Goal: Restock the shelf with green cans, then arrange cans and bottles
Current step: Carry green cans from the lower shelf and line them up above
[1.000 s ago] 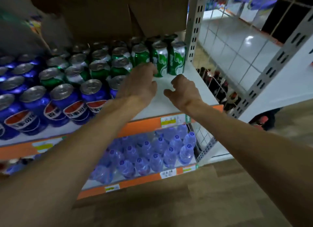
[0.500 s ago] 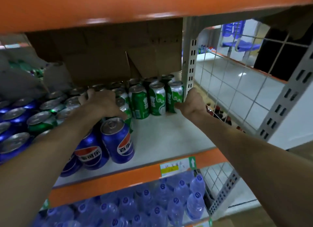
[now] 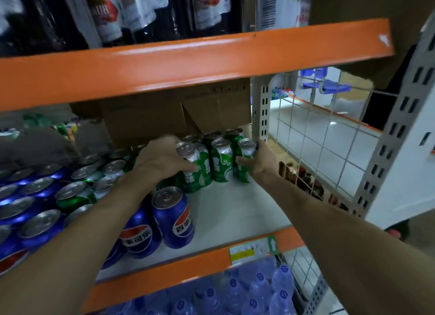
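Several green cans stand at the back right of the white shelf (image 3: 235,211). My left hand (image 3: 162,160) grips one green can (image 3: 196,171) at the left end of the front row, thumb across its side. My right hand (image 3: 257,160) grips the rightmost green can (image 3: 244,173), next to the grey upright. One more green can (image 3: 221,164) stands between the two. Further green cans (image 3: 77,197) fill the shelf to the left, partly hidden behind my left forearm.
Blue cola cans (image 3: 173,220) stand in rows at the shelf's front left. A cardboard box (image 3: 164,117) sits behind the cans. An orange beam (image 3: 188,63) with dark bottles (image 3: 106,15) is overhead. Water bottles (image 3: 235,291) fill the shelf below. A wire mesh panel (image 3: 317,150) closes the right side.
Both hands have reached deeper into the shelf and closed round the green cans at the two ends of the front row. My view has tilted up.
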